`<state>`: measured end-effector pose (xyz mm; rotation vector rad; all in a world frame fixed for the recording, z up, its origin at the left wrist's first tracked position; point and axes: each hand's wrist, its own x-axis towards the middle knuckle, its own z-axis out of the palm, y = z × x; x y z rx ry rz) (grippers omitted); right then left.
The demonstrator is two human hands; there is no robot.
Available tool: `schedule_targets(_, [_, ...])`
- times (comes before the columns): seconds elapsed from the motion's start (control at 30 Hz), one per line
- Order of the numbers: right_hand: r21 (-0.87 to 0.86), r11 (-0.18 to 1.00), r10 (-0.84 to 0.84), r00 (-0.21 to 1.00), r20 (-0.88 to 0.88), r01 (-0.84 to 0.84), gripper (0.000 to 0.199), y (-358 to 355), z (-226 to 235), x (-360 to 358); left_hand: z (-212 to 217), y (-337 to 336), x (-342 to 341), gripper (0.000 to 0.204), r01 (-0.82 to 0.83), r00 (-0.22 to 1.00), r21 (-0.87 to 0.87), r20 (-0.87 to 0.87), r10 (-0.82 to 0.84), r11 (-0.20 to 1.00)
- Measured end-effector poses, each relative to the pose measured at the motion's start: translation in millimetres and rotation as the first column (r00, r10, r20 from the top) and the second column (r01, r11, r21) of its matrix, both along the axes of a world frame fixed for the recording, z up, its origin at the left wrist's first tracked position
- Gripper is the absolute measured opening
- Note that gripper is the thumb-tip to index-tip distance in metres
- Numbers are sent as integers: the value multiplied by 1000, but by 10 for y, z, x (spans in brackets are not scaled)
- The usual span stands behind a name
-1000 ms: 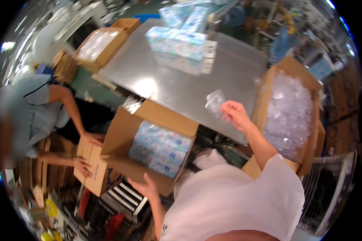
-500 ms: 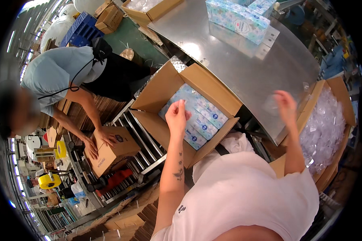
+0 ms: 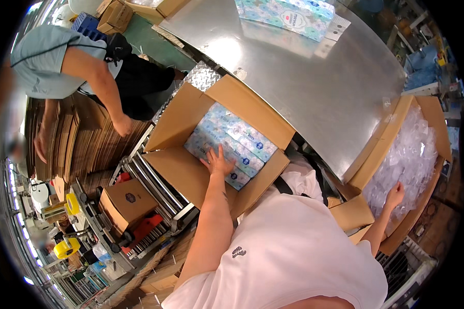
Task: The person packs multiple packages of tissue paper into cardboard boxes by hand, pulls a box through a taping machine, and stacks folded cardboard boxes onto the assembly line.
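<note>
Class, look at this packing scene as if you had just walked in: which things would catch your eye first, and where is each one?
The open cardboard box in the middle stands out, with the left hand flat on the blue-and-white packs inside. Above it a shiny metal table carries more packs at its far edge. At the right, the right hand reaches into a box of clear plastic bags.

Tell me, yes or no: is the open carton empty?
No, the carton holds blue-and-white packs, and the left hand rests flat on them.
</note>
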<state>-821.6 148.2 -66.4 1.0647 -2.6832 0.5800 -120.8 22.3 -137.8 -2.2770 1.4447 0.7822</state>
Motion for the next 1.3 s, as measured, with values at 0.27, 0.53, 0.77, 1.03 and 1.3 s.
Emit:
schedule_targets(0.27, [-301, 692, 679, 733, -41, -657, 15, -2866, 751, 1609, -619, 32, 12, 60, -85, 970, -286, -243, 14, 955])
schedule_targets(0.53, [-2, 293, 884, 271, -380, -956, 53, -6281, 1317, 2698, 152, 42, -69, 50, -510, 776, -333, -577, 257, 793])
schedule_targets(0.77, [665, -10, 994, -78, -72, -746, 86, -7518, 1461, 3560, 662, 6, -545, 49, -559, 774, -276, -511, 373, 782])
schedule_targets(1.03, [356, -75, 981, -6, 191, -932, 98, -7462, 1337, 4605, 877, -391, -826, 46, -613, 707, -264, -604, 369, 744])
schedule_targets(1.3, [167, -885, 463, -790, 401, -434, 80, -5518, 1412, 5243, 2245, -1639, -1359, 77, 331, 943, -589, 219, -249, 737])
